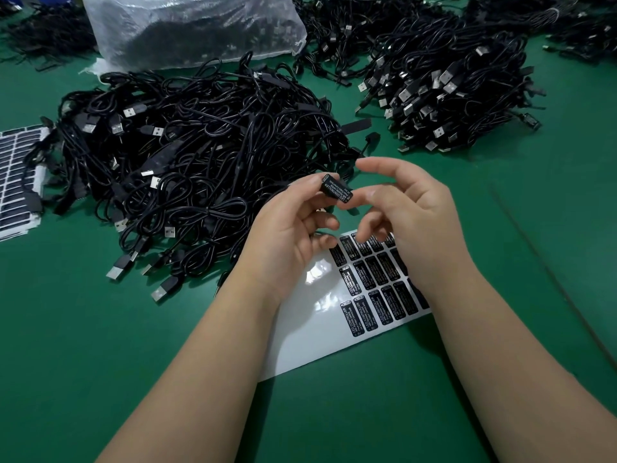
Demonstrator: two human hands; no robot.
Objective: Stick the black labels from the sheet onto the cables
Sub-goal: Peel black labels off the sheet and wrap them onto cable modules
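My left hand (287, 228) grips a small black controller block (335, 188) of a cable, with a black label carrying white print on its upper face. My right hand (410, 215) hovers just right of it, fingers loosely curled, one fingertip touching the block's right end. Below both hands lies the white label sheet (320, 322) with rows of black labels (377, 285) on its right part. The sheet's left part is bare backing. A large tangled pile of black USB cables (193, 162) lies behind my left hand.
A second cable pile (450, 91) with USB plugs lies at the back right. A clear plastic bag of cables (193, 28) stands at the back. Another label sheet (16, 182) lies at the left edge. Green table surface (83, 329) spreads in front.
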